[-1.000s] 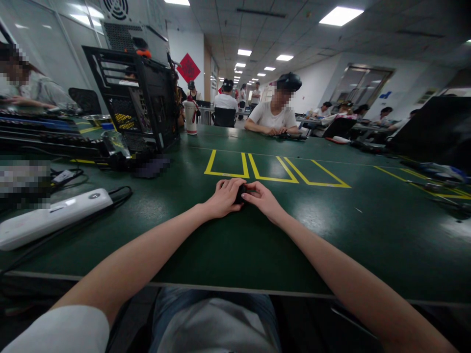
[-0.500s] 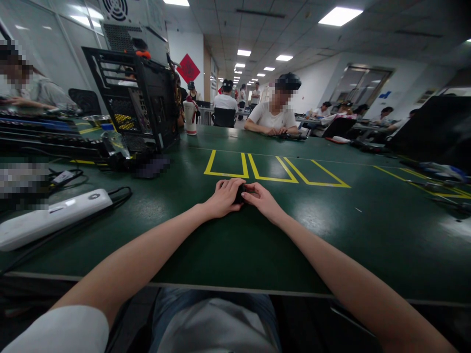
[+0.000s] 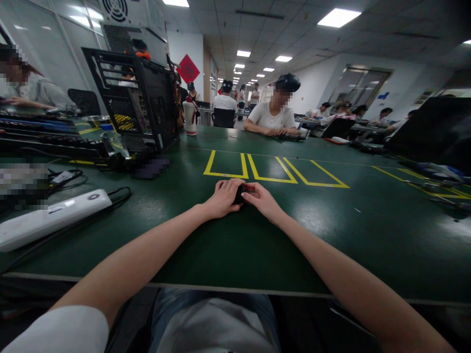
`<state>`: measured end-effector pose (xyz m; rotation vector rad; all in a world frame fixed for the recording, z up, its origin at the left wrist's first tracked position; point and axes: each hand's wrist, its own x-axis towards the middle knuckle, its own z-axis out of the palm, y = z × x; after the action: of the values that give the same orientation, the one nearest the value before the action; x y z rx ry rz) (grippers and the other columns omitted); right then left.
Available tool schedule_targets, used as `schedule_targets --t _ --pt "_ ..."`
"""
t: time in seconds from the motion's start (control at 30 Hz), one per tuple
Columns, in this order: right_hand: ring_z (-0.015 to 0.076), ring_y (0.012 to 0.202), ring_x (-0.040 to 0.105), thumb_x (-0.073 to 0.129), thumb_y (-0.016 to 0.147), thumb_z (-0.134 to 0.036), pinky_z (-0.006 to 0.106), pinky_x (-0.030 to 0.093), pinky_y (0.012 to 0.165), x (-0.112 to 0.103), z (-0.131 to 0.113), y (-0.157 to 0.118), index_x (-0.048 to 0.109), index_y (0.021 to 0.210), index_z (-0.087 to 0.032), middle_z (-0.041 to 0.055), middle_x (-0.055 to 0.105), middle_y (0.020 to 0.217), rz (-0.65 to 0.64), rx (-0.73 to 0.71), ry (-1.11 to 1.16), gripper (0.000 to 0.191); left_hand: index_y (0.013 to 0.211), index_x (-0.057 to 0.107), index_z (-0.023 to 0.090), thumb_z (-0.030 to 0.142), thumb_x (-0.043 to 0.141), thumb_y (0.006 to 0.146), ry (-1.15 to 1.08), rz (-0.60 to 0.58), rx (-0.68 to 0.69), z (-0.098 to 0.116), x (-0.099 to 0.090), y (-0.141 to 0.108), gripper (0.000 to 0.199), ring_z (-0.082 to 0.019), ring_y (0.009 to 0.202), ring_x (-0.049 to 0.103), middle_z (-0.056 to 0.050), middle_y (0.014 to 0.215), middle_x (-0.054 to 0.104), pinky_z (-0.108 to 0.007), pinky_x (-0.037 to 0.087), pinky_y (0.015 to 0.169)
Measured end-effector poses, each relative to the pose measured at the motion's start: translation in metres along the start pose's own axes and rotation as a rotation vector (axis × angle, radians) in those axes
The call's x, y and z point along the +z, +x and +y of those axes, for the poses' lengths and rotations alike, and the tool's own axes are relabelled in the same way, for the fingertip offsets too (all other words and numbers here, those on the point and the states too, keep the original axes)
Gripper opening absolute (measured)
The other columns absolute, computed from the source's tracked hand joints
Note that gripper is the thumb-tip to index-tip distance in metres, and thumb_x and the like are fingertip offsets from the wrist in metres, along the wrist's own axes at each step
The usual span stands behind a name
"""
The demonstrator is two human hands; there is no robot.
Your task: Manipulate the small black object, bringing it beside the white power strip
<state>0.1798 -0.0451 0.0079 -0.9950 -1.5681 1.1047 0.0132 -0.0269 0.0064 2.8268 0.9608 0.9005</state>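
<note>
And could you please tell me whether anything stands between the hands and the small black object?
Nothing visible does: the left hand wraps around the small black object, and the right hand has its fingertips at its right side.

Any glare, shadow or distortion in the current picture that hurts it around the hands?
Head view: pale glare on the green table to either side of the left hand and right hand; head view: the black object between them is too dark for detail; head view: wide-angle stretch toward the edges, pixelated patches at far left.
</note>
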Motion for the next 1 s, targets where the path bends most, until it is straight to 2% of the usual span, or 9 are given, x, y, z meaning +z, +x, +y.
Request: schedule_targets --t 0.1,0.33,0.53,0.73,0.87,1.0 --pt "0.0135 0.087 0.056 0.064 0.065 -0.027 0.035 0.044 0.084 -0.0007 0.0000 -0.0014 0.048 0.088 -0.019 0.0016 0.054 0.094 -0.025 -0.032 0.003 0.029 0.121 0.024 0.019 0.026 0.054 0.070 -0.002 -0.001 0.001 0.0001 0.0002 -0.0001 0.059 -0.025 0.112 0.039 -0.011 0.120 0.041 -0.045 0.024 0.094" --pt "0.0135 0.083 0.057 0.064 0.065 -0.030 0.035 0.045 0.084 -0.0004 0.0017 -0.0013 0.050 0.082 -0.020 0.0003 0.055 0.089 0.025 -0.077 0.024 0.024 0.121 0.024 0.020 0.027 0.054 0.071 -0.012 0.001 -0.003 0.0000 0.0004 0.0001 0.059 -0.025 0.112 0.038 -0.011 0.121 0.040 -0.045 0.024 0.095" --pt "0.0148 0.088 0.057 0.064 0.066 -0.029 0.036 0.045 0.085 -0.0010 0.0036 -0.0001 0.050 0.094 -0.020 0.0031 0.055 0.096 0.011 -0.034 0.029 0.033 0.121 0.025 0.020 0.025 0.055 0.070 -0.011 -0.015 -0.012 0.0005 0.0000 0.0003 0.059 -0.025 0.113 0.038 -0.011 0.121 0.041 -0.045 0.024 0.095" --pt "0.0130 0.088 0.056 0.066 0.063 -0.027 0.034 0.044 0.087 -0.0004 0.0038 -0.0017 0.049 0.084 -0.020 0.0001 0.055 0.093 0.008 -0.100 0.032 0.029 0.121 0.024 0.020 0.025 0.055 0.070 -0.001 0.004 -0.010 -0.0009 0.0029 0.0004 0.060 -0.025 0.113 0.038 -0.011 0.121 0.041 -0.045 0.024 0.095" --pt "0.0124 0.081 0.057 0.064 0.065 -0.030 0.035 0.046 0.083 0.0003 0.0026 -0.0006 0.049 0.081 -0.020 -0.0003 0.056 0.087 0.026 -0.074 0.035 0.025 0.121 0.024 0.019 0.026 0.054 0.071 -0.001 0.001 -0.003 -0.0005 0.0017 0.0005 0.059 -0.025 0.113 0.038 -0.011 0.121 0.041 -0.045 0.024 0.095" --pt "0.0141 0.086 0.057 0.065 0.065 -0.030 0.036 0.045 0.084 -0.0004 0.0031 0.0008 0.050 0.090 -0.020 0.0021 0.056 0.094 0.034 -0.044 0.026 0.031 0.121 0.024 0.019 0.025 0.054 0.070 -0.004 -0.004 -0.002 0.0008 0.0000 0.0006 0.060 -0.025 0.113 0.038 -0.011 0.120 0.041 -0.045 0.024 0.095"
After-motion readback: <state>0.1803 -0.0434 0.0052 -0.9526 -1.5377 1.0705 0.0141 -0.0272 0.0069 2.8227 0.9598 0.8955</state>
